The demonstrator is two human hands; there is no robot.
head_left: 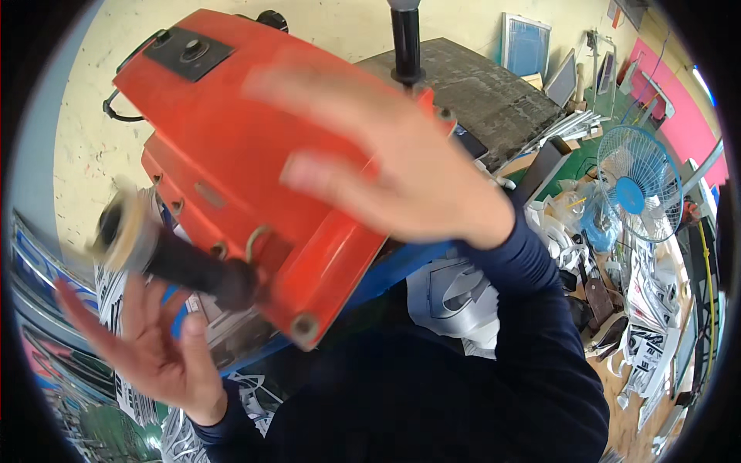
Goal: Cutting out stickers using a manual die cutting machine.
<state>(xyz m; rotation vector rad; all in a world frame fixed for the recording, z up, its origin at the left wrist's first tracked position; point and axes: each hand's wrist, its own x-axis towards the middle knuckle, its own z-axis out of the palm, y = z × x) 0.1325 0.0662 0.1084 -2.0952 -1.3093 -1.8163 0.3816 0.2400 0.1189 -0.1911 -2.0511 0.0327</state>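
A large red machine head (pixel 231 116) with a dark control plate (pixel 187 52) fills the upper left and middle. My right hand (pixel 409 166) is stretched out above its red cover, fingers and thumb apart, smeared by motion; whether it touches the cover I cannot tell. From the near left side of the machine juts a black handle (pixel 201 266) with a pale round end, also blurred. My left hand (pixel 158 347) is just below this handle, palm up with fingers spread, holding nothing. A second black handle (pixel 405 46) stands upright at the machine's far right.
Beyond the machine is a dark worktable (pixel 486 89) with a phone-like dark object (pixel 469 143) at its edge. A blue fan (pixel 633 193) stands at the right, above piles of white cut scraps (pixel 648 347). Silvery sheet offcuts (pixel 455 297) lie below my right forearm.
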